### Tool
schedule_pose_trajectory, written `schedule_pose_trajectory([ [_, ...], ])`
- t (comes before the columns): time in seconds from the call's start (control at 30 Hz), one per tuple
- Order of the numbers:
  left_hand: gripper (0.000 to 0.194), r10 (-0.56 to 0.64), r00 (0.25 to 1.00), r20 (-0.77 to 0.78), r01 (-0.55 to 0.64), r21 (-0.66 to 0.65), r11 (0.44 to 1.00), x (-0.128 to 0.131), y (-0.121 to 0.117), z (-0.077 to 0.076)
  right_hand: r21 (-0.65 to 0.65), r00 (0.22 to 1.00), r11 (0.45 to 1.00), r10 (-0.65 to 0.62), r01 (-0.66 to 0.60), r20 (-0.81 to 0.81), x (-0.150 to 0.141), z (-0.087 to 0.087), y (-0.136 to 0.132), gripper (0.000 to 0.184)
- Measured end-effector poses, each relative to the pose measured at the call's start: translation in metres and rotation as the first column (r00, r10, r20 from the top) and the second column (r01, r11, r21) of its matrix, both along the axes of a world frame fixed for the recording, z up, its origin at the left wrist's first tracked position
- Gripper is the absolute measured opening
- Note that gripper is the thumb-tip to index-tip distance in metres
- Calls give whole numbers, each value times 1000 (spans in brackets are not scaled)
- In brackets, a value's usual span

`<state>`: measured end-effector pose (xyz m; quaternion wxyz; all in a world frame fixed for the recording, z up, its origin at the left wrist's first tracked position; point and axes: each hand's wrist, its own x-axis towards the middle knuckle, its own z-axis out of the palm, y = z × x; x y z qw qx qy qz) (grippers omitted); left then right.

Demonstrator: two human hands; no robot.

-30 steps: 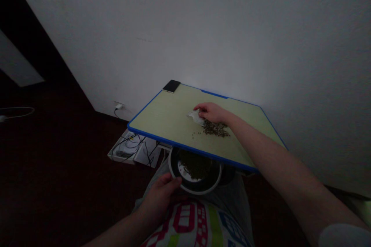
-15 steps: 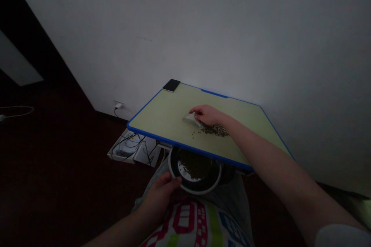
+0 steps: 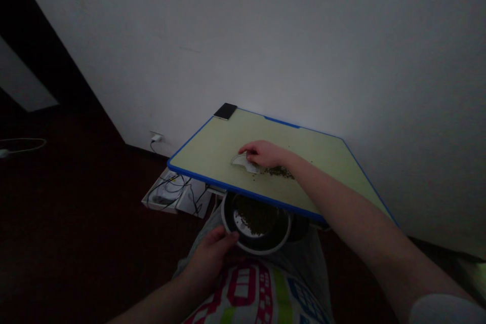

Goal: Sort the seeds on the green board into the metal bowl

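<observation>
My right hand (image 3: 266, 154) pinches a clear, curved protractor (image 3: 243, 163) against the pale tabletop (image 3: 304, 144). Just right of it, and partly under my wrist, lies a heap of small greenish-brown beans (image 3: 281, 171), with a few stray ones around it. A dark pot (image 3: 279, 240) with a light rim rests on my lap, its far side under the table's front edge. Many small beans (image 3: 256, 215) cover part of its bottom. My left hand (image 3: 218, 248) grips the pot's left rim, thumb on top and the other fingers partly hidden.
A dark tablet or phone (image 3: 225, 111) lies in the table's far left corner. The blue table edge (image 3: 228, 191) runs just above the pot. On the floor at left stands a white box (image 3: 161, 197) with cables. A charger (image 3: 156, 138) is plugged into the wall.
My right hand has moved slightly left and nearer with the protractor, which now lies flatter. More stray beans show beyond my forearm. My left hand and the pot have stayed put.
</observation>
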<state>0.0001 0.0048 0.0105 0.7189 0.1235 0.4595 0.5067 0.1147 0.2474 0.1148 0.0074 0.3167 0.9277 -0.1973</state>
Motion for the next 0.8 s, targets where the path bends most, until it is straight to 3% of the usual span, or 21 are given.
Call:
schedule_pose_trajectory([
  [0.27, 25, 12, 1000, 13, -12, -2, 1000, 1, 0, -2, -29, 994, 994, 103, -103, 20, 1, 2, -11, 43],
  [0.8, 26, -1, 999, 47, 0, 8, 1000, 2, 1, -1, -87, 992, 990, 118, -114, 38, 29, 7, -46, 41],
])
